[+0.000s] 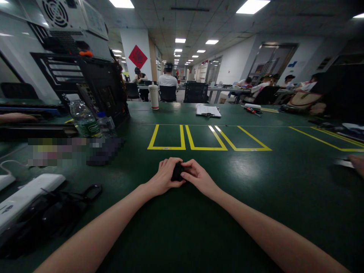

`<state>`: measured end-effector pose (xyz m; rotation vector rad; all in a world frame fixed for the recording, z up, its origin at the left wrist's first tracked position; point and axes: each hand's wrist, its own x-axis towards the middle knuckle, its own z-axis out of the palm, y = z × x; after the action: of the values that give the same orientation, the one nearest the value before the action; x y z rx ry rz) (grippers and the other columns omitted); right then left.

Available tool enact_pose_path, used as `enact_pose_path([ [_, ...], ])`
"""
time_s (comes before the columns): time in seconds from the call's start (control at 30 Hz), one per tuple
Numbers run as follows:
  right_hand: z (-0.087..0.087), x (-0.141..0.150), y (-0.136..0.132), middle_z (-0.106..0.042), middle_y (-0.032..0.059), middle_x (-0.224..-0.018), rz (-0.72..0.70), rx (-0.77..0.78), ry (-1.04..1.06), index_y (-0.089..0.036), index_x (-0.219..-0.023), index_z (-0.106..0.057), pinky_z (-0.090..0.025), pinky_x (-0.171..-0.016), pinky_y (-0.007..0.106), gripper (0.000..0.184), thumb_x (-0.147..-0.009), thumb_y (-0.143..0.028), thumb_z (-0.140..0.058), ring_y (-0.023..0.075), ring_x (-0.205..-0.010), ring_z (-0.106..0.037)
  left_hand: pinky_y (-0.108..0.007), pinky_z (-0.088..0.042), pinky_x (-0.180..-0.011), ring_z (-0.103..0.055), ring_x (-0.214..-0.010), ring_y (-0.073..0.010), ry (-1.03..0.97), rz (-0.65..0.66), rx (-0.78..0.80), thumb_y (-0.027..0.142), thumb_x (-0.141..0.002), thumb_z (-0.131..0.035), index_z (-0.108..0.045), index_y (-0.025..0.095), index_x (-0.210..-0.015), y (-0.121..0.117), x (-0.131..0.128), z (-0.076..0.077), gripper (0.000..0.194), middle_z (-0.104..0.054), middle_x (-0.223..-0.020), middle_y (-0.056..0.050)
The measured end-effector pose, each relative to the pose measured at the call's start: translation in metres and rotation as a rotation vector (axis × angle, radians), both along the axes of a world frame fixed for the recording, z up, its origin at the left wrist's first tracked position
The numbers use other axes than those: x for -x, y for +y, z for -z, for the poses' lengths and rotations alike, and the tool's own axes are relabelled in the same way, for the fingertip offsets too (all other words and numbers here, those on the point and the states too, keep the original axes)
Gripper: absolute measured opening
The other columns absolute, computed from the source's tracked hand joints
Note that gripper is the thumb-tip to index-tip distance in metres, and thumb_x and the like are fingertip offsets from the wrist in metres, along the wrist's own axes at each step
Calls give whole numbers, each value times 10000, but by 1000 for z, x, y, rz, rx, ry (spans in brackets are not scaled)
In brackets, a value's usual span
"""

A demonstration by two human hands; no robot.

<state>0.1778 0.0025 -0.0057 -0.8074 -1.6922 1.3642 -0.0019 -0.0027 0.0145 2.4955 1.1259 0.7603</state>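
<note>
A small black object (176, 172) is between my two hands, low over the green tabletop (182, 231); its kind cannot be made out. My left hand (167, 174) is closed around its left side, thumb below and fingers over the top. From the right, my right hand (198, 177) pinches its edge between thumb and fingers. Much of the object is covered by my fingers. Just beyond the hands, yellow tape outlines (166, 148) mark the table.
On the left are a white power strip (34, 193), black cables (62, 208), plastic bottles (82, 115) and a computer case (99, 83). Farther back stand a white cup (154, 96) and a clipboard (208, 110). Another person's hand (357, 163) shows at the right edge.
</note>
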Motion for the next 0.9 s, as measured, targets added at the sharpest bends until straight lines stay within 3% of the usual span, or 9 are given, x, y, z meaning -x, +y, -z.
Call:
enact_pose_path([
  [0.23, -2, -2, -1, -536, 35, -1080, 8, -10, -47, -224, -1055, -487, -453, -893, 393, 268, -799, -201, -567, 197, -1061, -526, -393, -356, -859, -467, -972, -235, 0, 8, 11, 261, -760, -602, -336, 232, -1169, 0, 0, 0, 488, -458, -1103, -61],
  [0.5, -1, -1, -1, -540, 9, -985, -10, 1, -5, -237, -975, -494, -515, -763, 338, 210, -786, -238, -584, 174, -915, -586, -406, -346, -853, -467, -965, -248, -21, -33, -24, 268, -714, -641, -338, 250, -1149, 7, -1, 14, 531, -466, -1083, -49],
  [0.73, -2, -1, -2, -521, 41, -1084, 16, -17, -47, -229, -1066, -478, -490, -830, 374, 284, -797, -225, -568, 189, -981, -566, -410, -354, -848, -483, -963, -250, -27, -14, -12, 272, -739, -614, -329, 256, -1159, 7, 0, 14, 508, -472, -1094, -53],
  [0.9, -3, -3, -2, -528, 23, -1066, -11, -20, -57, -231, -1013, -498, -493, -833, 379, 256, -777, -220, -596, 195, -1004, -558, -402, -354, -847, -472, -965, -245, -22, -30, -17, 265, -722, -630, -338, 245, -1146, 7, -1, 15, 516, -458, -1095, -55],
])
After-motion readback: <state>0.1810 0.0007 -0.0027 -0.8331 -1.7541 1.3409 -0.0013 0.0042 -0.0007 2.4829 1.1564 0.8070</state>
